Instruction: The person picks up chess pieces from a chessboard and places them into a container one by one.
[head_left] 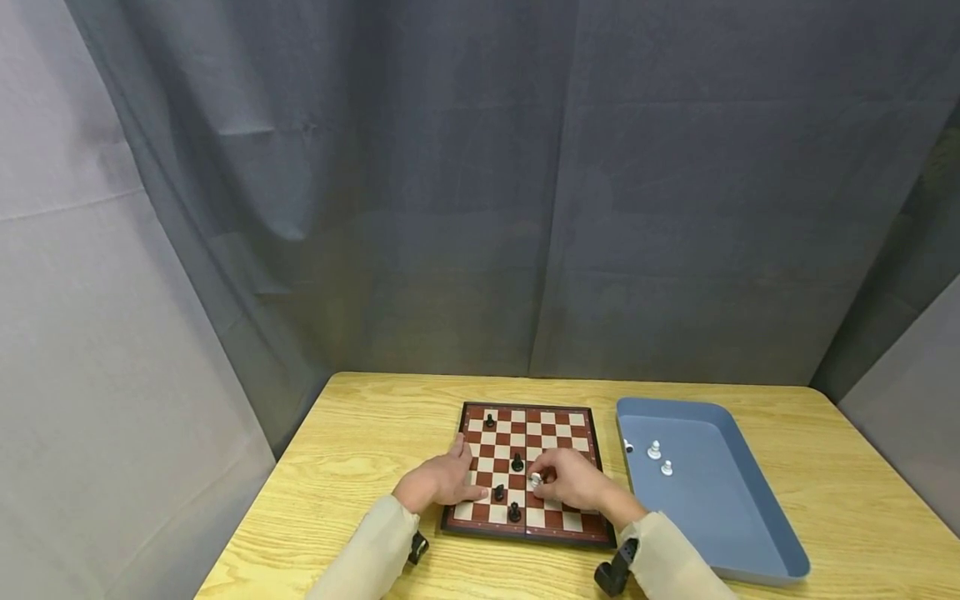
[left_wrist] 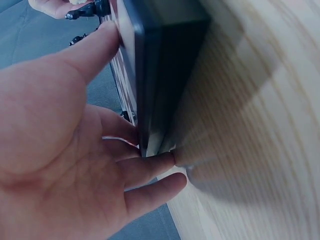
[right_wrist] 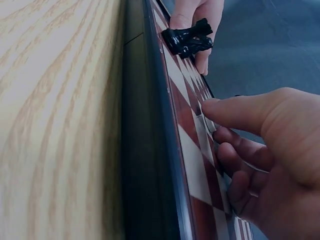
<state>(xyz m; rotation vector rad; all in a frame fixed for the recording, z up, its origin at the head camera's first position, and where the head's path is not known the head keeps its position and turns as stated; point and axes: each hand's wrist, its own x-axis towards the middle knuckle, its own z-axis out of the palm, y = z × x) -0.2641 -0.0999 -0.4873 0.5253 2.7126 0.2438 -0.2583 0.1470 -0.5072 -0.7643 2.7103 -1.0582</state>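
A chessboard (head_left: 566,521) with red and cream squares lies on the table. My left hand (head_left: 442,479) rests on its left edge, thumb on the squares and the other fingers spread along the side. Between the thumb and fingers of my right hand (head_left: 573,482), a white chess piece (head_left: 535,479) is pinched low over the middle of the board; its shape is mostly hidden. Several black pieces stand on the left half, among them a black piece (head_left: 517,462) near the centre and a black rook (head_left: 513,512) by the near edge. A black pawn (head_left: 490,421) stands at the far left.
To the board's right sits a blue-grey tray (head_left: 720,525). In it are two white pawns, one white pawn (head_left: 655,450) farther back, and another white piece (head_left: 628,447) lying by the left wall. A grey curtain (head_left: 450,208) hangs behind the wooden table (head_left: 360,433).
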